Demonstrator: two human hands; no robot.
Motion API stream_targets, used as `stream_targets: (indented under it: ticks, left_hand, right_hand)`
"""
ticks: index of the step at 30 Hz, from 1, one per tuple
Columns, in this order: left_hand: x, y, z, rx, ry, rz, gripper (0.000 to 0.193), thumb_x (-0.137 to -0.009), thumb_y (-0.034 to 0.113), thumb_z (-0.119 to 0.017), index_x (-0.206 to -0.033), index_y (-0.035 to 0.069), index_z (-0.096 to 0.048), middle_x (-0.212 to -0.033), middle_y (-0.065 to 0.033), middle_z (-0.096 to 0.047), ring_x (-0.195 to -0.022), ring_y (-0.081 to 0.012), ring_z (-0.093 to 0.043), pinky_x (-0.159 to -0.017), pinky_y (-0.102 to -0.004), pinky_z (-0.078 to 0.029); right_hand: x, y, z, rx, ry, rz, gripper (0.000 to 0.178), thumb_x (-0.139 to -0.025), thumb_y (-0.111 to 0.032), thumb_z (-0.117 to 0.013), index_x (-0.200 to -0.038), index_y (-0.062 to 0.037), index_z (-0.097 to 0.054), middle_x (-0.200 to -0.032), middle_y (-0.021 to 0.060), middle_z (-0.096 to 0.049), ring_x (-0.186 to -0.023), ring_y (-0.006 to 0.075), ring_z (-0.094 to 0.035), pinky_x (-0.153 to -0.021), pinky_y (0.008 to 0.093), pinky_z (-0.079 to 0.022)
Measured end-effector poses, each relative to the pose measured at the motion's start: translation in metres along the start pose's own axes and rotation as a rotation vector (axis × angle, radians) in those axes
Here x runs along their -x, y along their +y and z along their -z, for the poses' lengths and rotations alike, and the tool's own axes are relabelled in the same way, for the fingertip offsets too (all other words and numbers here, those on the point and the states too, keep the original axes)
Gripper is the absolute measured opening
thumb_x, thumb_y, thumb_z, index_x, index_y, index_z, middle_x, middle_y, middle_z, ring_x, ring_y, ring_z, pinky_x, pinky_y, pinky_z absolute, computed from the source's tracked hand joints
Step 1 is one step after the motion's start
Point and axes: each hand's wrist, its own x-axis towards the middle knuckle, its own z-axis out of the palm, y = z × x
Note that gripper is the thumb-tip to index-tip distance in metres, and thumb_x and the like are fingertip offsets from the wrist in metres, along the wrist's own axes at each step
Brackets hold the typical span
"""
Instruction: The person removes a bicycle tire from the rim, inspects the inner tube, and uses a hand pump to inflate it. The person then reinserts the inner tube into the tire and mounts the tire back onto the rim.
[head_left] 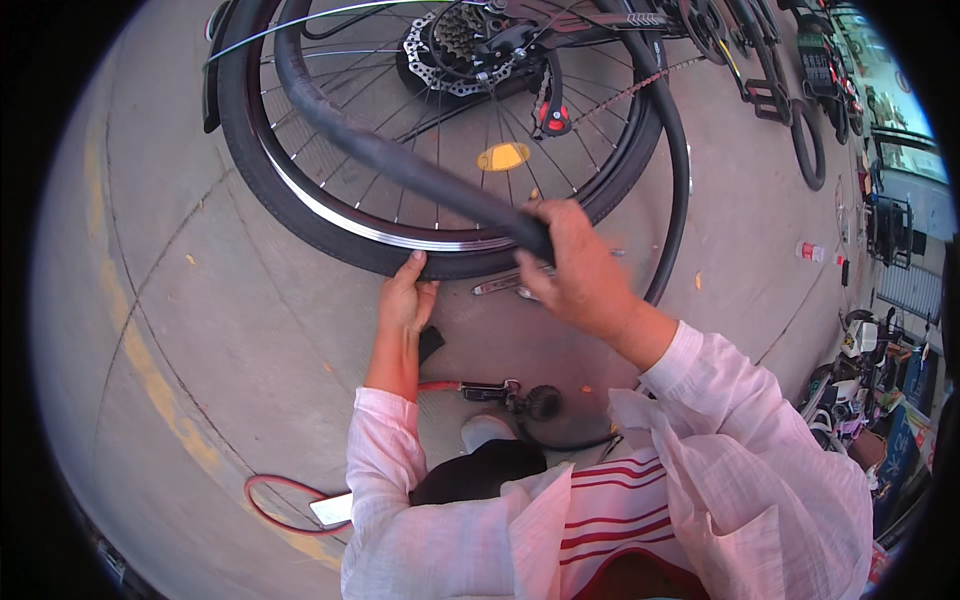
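Observation:
A bicycle's rear wheel lies in front of me, its black tire [318, 236] around a silver rim [345, 222]. Part of the tire's near side hangs off the rim. My left hand [403, 298] grips the near edge of the tire, thumb on top and fingers underneath. A long black inner tube [395, 165] loops over the spokes and down to the right of the wheel. My right hand [580, 270] is closed round this tube just above the tire's near edge; its fingers are slightly blurred. Near the hub are a cassette [458, 38] and a brake disc [412, 62].
Metal levers [497, 285] lie under the tire's near edge. Closer to me is an inflator gun with a round gauge [543, 402] and a red hose [252, 495]; a phone [331, 510] rests nearby. Another bicycle's pedal [768, 98] and cluttered goods [860, 390] are to the right.

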Motion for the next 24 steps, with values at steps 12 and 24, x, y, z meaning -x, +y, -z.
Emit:
stream_targets:
  ticks: [12,24]
  left_hand:
    - [-0.014,-0.004,0.019,-0.001,-0.01,0.116,0.031,-0.089,0.004,-0.066,-0.118,-0.001,-0.056,-0.109,-0.0121,-0.062,-0.101,-0.0255,-0.062,-0.089,-0.0426,-0.054]
    - [-0.023,-0.011,0.047,0.12,-0.134,0.065,0.016,-0.089,0.008,-0.066,-0.105,0.006,-0.062,-0.102,-0.0048,-0.068,-0.09,-0.0171,-0.065,-0.084,-0.0323,-0.053]
  right_hand:
    - [0.031,0.019,-0.077,-0.011,-0.282,0.141,0.023,-0.082,-0.004,-0.06,-0.104,-0.0009,-0.058,-0.097,0.0159,-0.061,-0.095,0.0344,-0.06,-0.081,0.043,-0.05]
    - [0.014,0.038,-0.102,0.075,0.001,0.266,0.014,-0.078,-0.007,-0.068,-0.091,-0.0028,-0.064,-0.095,0.0104,-0.062,-0.091,0.0283,-0.059,-0.077,0.0382,-0.05]
